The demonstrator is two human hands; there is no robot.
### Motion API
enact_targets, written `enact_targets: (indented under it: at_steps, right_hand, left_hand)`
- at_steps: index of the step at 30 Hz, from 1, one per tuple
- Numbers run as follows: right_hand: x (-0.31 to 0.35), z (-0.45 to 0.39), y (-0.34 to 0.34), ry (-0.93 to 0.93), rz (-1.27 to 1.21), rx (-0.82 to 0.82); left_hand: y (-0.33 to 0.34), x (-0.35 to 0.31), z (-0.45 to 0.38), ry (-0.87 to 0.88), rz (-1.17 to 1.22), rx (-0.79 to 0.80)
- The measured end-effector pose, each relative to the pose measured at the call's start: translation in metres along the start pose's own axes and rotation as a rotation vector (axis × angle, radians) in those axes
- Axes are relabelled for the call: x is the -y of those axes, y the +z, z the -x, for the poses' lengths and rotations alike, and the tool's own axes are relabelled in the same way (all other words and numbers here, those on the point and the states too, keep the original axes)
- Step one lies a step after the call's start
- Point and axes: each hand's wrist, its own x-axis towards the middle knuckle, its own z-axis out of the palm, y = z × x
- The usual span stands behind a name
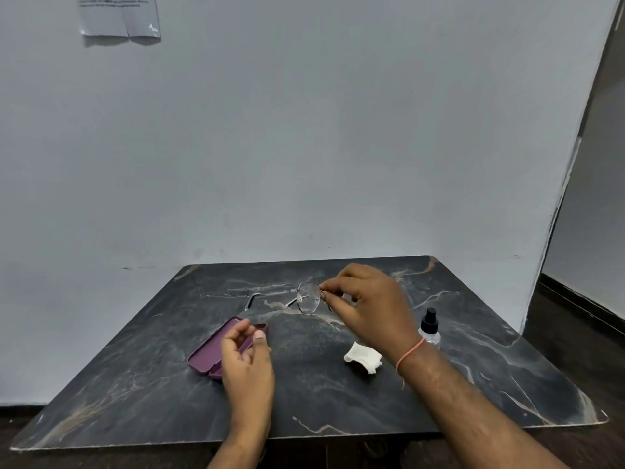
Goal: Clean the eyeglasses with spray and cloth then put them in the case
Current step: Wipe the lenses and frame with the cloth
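My right hand [367, 308] pinches the thin-framed eyeglasses [307, 298] near the bridge and holds them just above the dark marble table [135, 384]; one temple arm stretches out to the left. My left hand [248, 363] hovers over the purple glasses case [208, 357], fingers loosely apart, holding nothing. The case lies at the left of centre and looks shut. A crumpled white cloth [363, 357] lies on the table under my right wrist. A small clear spray bottle [429, 328] with a black cap stands to the right of that wrist.
The table stands against a plain grey wall [304, 147]. A sheet of paper [120, 15] is stuck high on the wall at the left. A dark floor and a doorway [588, 265] lie past the table's right edge.
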Motion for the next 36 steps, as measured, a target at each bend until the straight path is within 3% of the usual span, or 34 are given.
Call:
enact_targets:
  at_steps: [3, 5, 9, 19, 28, 32, 36]
  right_hand:
    - [-0.010, 0.001, 0.003, -0.184, 0.231, 0.033]
    - [-0.014, 0.004, 0.006, -0.252, 0.320, 0.066]
    - [-0.021, 0.014, 0.017, -0.279, 0.378, 0.145]
    - [-0.028, 0.030, 0.026, -0.268, 0.432, 0.183]
    - [-0.028, 0.043, 0.033, -0.208, 0.453, 0.196]
    - [-0.031, 0.061, 0.027, 0.043, 0.414, 0.216]
    - [-0.045, 0.083, 0.025, 0.288, 0.489, 0.513]
  left_hand:
    - [-0.011, -0.008, 0.004, 0.332, -0.187, -0.009]
    - [-0.016, -0.012, 0.007, 0.478, -0.262, 0.130]
    - [-0.017, -0.011, -0.002, 0.574, -0.377, 0.471]
    - [-0.014, 0.006, -0.012, 0.556, -0.507, 0.605]
    - [-0.009, 0.010, -0.017, 0.603, -0.537, 0.583]
    - [-0.007, 0.014, -0.019, 0.583, -0.529, 0.540]
    - [-0.005, 0.015, -0.019, 0.587, -0.536, 0.529]
